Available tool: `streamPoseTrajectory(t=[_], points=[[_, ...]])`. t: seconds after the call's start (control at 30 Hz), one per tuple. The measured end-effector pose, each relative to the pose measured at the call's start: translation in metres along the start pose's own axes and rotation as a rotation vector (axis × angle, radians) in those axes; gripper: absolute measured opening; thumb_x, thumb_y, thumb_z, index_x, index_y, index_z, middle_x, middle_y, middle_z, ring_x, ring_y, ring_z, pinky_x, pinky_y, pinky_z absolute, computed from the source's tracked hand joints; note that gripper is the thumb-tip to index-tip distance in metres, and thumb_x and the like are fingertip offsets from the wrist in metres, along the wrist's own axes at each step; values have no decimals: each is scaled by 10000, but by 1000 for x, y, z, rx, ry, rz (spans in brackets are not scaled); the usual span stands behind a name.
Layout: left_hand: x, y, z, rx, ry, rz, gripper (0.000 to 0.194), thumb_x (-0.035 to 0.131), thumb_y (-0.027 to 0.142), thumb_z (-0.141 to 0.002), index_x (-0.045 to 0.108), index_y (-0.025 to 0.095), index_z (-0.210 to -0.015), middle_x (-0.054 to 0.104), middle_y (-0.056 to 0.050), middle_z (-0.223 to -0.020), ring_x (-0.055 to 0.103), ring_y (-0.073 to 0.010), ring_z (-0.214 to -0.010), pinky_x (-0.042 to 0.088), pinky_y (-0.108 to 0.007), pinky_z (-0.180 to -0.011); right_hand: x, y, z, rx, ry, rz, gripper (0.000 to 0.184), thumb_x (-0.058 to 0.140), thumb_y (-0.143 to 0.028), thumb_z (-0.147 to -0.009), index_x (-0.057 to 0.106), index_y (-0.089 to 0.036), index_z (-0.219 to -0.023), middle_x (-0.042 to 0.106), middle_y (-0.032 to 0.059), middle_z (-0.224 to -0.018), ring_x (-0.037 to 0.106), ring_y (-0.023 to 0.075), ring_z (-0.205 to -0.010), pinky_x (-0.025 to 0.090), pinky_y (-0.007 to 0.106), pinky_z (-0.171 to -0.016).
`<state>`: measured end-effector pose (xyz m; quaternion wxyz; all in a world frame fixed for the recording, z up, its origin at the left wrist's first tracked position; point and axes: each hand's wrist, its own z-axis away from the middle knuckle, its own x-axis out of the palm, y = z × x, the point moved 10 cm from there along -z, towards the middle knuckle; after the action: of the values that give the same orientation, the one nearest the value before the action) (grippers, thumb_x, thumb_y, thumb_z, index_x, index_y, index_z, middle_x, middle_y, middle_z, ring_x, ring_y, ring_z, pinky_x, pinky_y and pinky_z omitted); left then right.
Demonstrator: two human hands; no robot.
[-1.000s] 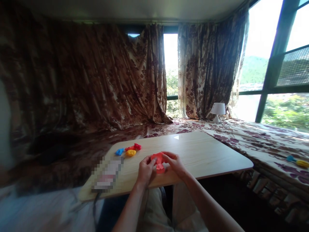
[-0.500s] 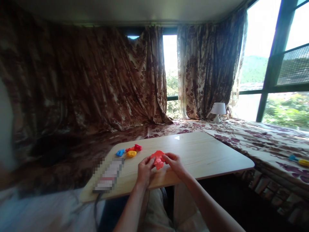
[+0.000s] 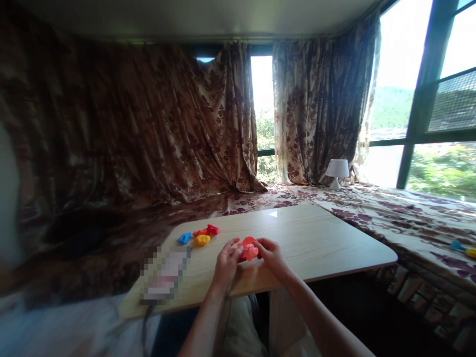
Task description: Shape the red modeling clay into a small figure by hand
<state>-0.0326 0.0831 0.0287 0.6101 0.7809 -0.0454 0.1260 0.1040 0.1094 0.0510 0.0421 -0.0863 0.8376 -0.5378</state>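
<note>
Over the near edge of the table, a crumpled coral-red piece of thin, soft-looking material (image 3: pixel 249 250) is held between both hands. I cannot tell whether it is paper or cloth. My left hand (image 3: pixel 226 264) pinches its left side with thumb and fingers closed. On the right side, the fingertips of my right hand (image 3: pixel 274 257) are closed on its edge. Folds and fingers hide part of it. Farther left on the table lie similar bunched pieces: a blue one (image 3: pixel 184 238), a yellow one (image 3: pixel 202 240) and a red one (image 3: pixel 211 230).
The pale wooden table (image 3: pixel 327 238) has rounded corners. A blurred-out flat device (image 3: pixel 167 275) with a cable lies on its left part. Beyond stands a white lamp (image 3: pixel 337 168) on a flower-patterned cover (image 3: pixel 372 198). Blue and yellow things (image 3: pixel 456 245) lie at far right.
The coral-red piece has been folded in more and shows less spread at the top. My left hand has turned and shifted slightly right; both hands still hold the piece.
</note>
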Motion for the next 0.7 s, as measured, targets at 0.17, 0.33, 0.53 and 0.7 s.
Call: streamPoseTrajectory(t=[0.17,0.33,0.53,0.7], points=[[11,14,2,122,-57,-153,372,703,305,-644,665,164,-986,698,-69,-959,636,-182,-853,491,-255,-761,-3,4,0,49,31,-37,363,645,-498,-665,671,-136,-681,598,4,-546,498,112,-487,401,234,-484],[-2,6,-1,83,44,-191,341,666,390,-676,704,135,-899,706,-45,-717,630,-155,-628,486,-236,-603,4,6,0,32,-17,-22,354,649,-492,-668,662,-139,-685,621,13,-580,529,125,-524,412,238,-507],[-7,11,0,110,102,-144,327,693,384,-651,707,136,-863,721,-64,-806,654,-178,-709,506,-255,-661,6,6,0,54,-31,8,368,560,-481,-755,665,-129,-730,597,12,-570,527,125,-520,421,245,-516],[-7,12,3,68,130,-110,346,703,380,-640,693,132,-881,716,-67,-804,660,-179,-668,525,-276,-636,-2,-9,2,-78,52,87,288,629,-375,-721,651,-156,-905,623,44,-790,584,173,-735,473,274,-623]])
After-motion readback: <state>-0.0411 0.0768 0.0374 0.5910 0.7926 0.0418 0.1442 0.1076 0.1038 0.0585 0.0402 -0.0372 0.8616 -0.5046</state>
